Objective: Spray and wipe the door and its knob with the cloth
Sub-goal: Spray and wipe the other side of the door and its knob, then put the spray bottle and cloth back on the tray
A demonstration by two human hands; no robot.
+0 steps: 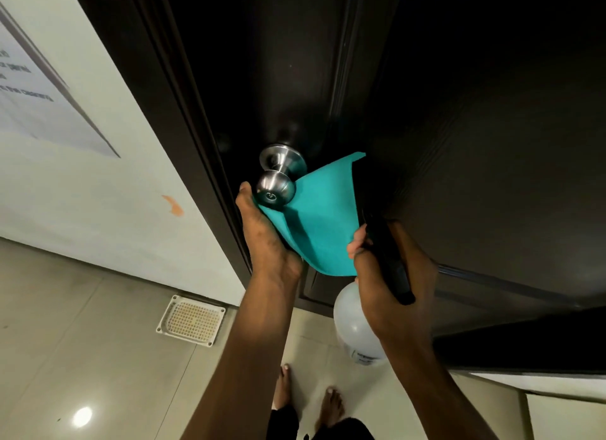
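A dark brown door (426, 95) fills the upper right of the head view. Its round steel knob (274, 185) sticks out near the door's left edge. My left hand (262, 233) holds a teal cloth (323, 216) under the knob, with the thumb up beside the knob's left side. The cloth hangs loose to the right, against the door. My right hand (390, 275) grips the black trigger head of a white spray bottle (354, 328), just right of the cloth. The nozzle points up toward the door.
A pale wall (98, 184) with a framed notice (36, 89) and an orange mark stands left of the door frame. The tiled floor (82, 357) holds a white vent grille (191, 320). My bare feet (308, 397) show below.
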